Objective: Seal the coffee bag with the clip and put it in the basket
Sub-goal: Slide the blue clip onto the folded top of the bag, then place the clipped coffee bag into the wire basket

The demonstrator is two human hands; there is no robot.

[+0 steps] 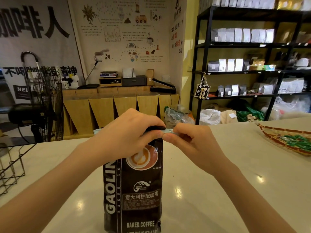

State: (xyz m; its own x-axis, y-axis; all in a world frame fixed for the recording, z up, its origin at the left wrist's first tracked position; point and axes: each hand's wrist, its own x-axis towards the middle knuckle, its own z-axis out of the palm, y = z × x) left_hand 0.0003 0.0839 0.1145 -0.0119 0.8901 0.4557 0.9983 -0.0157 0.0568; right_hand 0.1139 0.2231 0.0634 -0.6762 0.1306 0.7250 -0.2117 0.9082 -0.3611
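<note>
The left hand (127, 132) is curled over the top of the coffee bag (134, 190), its fingers wrapped down over the folded edge and thumb tucked beneath, gripping both the bag's top and the pale blue clip (166, 131) that runs along it. The right hand (190, 140) meets it from the other side, thumb and forefinger pinched on the clip's right end, fingertips of the two hands almost touching. The clip lies level, its long axis running left to right across the bag's mouth; a bit of its far end (96, 131) shows past the left wrist. Whether it is fully snapped closed cannot be told, since the hands cover most of it.

The bag stands upright on the pale glossy counter (210, 190), directly in front of the person, its long axis vertical, printed face toward the camera with a latte picture above and "BAKED.COFFEE" near the bottom. Its top is gathered flat under the clip.

At the left edge of the counter sits a black wire basket (11, 163), well apart from the bag. At the right edge is a woven tray (276, 132) holding green packets (297, 142). Beyond the counter stand a black fan (43, 105), a wooden cabinet (117, 103) and dark shelving (252, 47) stocked with pouches.
</note>
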